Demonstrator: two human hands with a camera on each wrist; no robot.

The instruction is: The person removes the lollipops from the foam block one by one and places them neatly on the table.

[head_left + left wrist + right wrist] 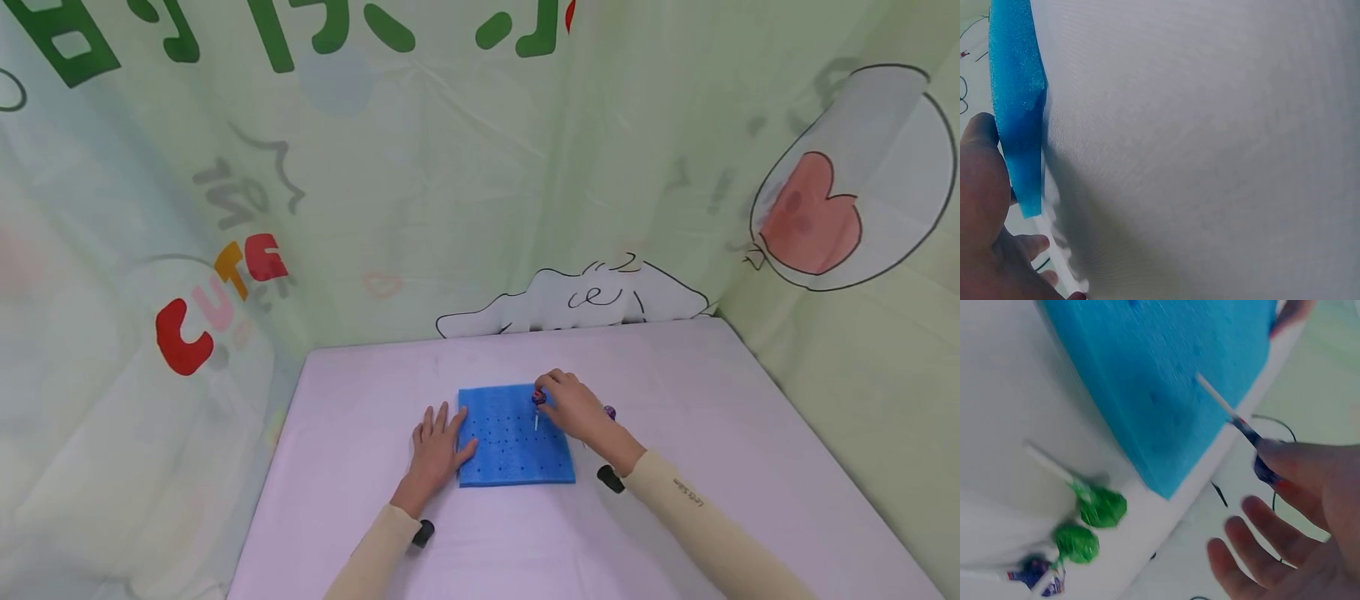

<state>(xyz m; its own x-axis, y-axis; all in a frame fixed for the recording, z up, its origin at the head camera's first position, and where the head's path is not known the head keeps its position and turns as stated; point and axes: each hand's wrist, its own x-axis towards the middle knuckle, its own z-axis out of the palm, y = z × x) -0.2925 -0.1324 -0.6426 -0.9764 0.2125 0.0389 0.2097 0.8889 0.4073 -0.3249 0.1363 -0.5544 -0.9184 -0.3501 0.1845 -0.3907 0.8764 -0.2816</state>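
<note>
A blue foam board (510, 473) dotted with small holes lies flat on the table. My right hand (576, 410) is over its far right part and pinches a lollipop (538, 398) in a dark wrapper by the head, between thumb and forefinger. The white stick (1213, 394) points down at the board; whether its tip touches the foam I cannot tell. At the board's left edge rests my left hand (435, 452), fingers spread and thumb over the foam. The left wrist view shows the board's side (1019, 112) beside that hand.
Right of the board, in the right wrist view, lie two green lollipops (1104, 507) and a purple-wrapped lollipop (1041, 576). My right hand mostly hides them in the head view. A pale cloth covers the table (360, 400); printed curtains (420, 208) stand behind and at both sides.
</note>
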